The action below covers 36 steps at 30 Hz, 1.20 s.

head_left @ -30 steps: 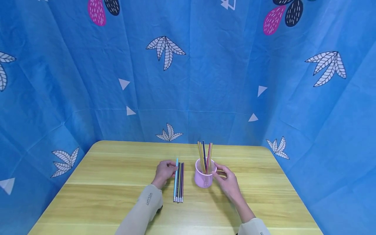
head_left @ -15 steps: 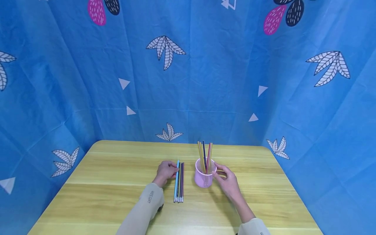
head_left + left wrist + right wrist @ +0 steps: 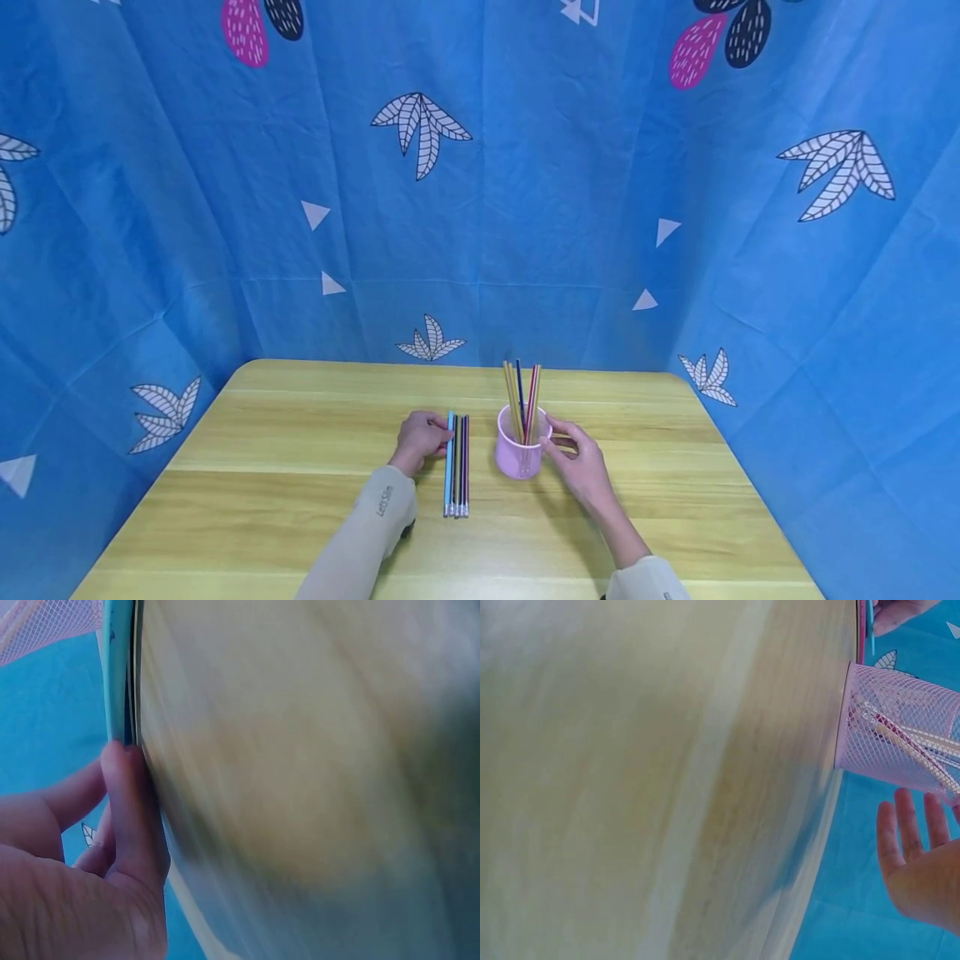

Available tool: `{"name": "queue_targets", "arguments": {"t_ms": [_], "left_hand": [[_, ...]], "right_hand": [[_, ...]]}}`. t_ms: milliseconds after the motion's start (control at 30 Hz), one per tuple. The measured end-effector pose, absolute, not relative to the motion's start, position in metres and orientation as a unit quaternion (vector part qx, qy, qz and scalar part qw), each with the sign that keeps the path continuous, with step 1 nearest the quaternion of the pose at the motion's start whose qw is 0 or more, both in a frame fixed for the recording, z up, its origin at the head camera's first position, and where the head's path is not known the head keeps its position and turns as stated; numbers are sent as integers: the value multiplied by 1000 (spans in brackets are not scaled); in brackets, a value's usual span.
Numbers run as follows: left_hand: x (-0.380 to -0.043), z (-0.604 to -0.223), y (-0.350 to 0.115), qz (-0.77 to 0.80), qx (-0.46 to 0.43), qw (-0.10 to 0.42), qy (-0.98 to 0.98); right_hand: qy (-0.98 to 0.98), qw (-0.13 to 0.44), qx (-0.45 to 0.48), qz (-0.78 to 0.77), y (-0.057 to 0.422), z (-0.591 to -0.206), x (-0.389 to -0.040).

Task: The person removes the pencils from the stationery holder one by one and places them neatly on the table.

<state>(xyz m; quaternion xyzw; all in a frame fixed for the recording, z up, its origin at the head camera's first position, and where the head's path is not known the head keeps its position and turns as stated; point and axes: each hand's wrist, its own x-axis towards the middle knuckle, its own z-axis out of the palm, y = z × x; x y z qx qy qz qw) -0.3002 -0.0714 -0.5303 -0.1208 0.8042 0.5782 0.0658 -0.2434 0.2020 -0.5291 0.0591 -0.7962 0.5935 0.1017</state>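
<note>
My left hand pinches the upper part of a light blue pencil between thumb and finger. That pencil lies along the left side of a row of dark pencils, their silvery ends level and toward me. In the left wrist view, the thumb covers part of the light blue pencil. My right hand holds a pink mesh pencil cup near its rim, with thumb and forefinger at its right side. Its other fingers stretch out beside the cup. Several yellow, red and dark blue pencils stand in the cup, leaning apart.
Both hands work on a wooden table with rounded far corners. A blue patterned curtain hangs behind it and on both sides. The cup stands just right of the pencil row, with a narrow gap between.
The light blue pencil, whose far end stuck out past the others, has come down and back toward me, now nearly even with the row. My right hand and the cup have stayed in place.
</note>
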Motion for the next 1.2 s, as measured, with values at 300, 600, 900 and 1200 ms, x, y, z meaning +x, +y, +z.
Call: {"name": "queue_targets", "arguments": {"t_ms": [300, 600, 900, 1200], "left_hand": [[-302, -530, -70, 569, -128, 71, 809], [-304, -533, -69, 555, -122, 63, 821], [-302, -532, -69, 544, -127, 54, 828], [-302, -532, -68, 544, -128, 53, 828]], "right_hand": [[-800, 97, 56, 589, 202, -528, -243], [-798, 94, 59, 592, 202, -526, -244], [-800, 93, 56, 591, 202, -529, -244], [-802, 90, 50, 588, 202, -528, -245]]}}
